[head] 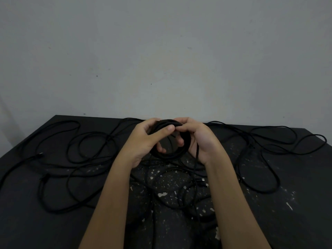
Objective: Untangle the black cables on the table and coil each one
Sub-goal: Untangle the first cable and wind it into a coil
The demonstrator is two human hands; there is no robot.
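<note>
Black table point(296, 221), top scuffed with pale flecks, thickest at near centre. Loose black cables lie sprawled on it: left loops point(86, 141) wide and overlapping, right loops point(269, 150) long, reaching the far edge. Crossed tangle point(179, 200) at near centre. Two metal-tipped plugs point(203, 180) just right of centre; a left plug point(40, 155) near the left edge.

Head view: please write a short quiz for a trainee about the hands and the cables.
1. True or false: only the left hand holds the coil; the right hand is free.
2. Where do the loose cables lie on the table? A) only left of the hands B) only right of the hands C) on both sides of the hands and under them
3. How many coils do the hands hold?
Key: 1 false, both hands grip it. 2 C. 3 one.
</note>
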